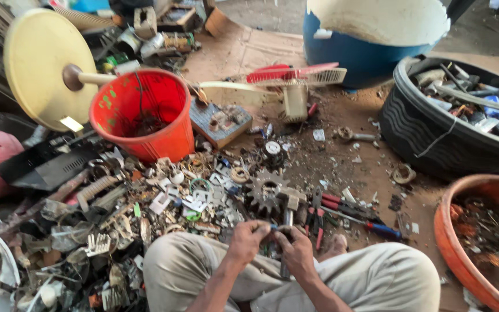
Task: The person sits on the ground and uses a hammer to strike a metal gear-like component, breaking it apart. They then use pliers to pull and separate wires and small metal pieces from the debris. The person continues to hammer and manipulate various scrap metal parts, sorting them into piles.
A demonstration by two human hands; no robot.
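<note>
Small metal part (pixel 272 231) pinched between both hands (pixel 272 242), fingers curled.

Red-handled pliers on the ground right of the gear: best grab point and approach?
Grip the pliers by the two red handles, likely from above and the right. They lie flat on the dirt, handles trailing right into open ground, while the nose end sits close to the big gear and the hammer.

Around my two hands (pixel 275 245) I count one gear (pixel 265 193), one hammer (pixel 288 208), one red bucket (pixel 145 115), one blue tub (pixel 356 55), one black tub (pixel 434 138), one orange basin (pixel 454 242).
</note>
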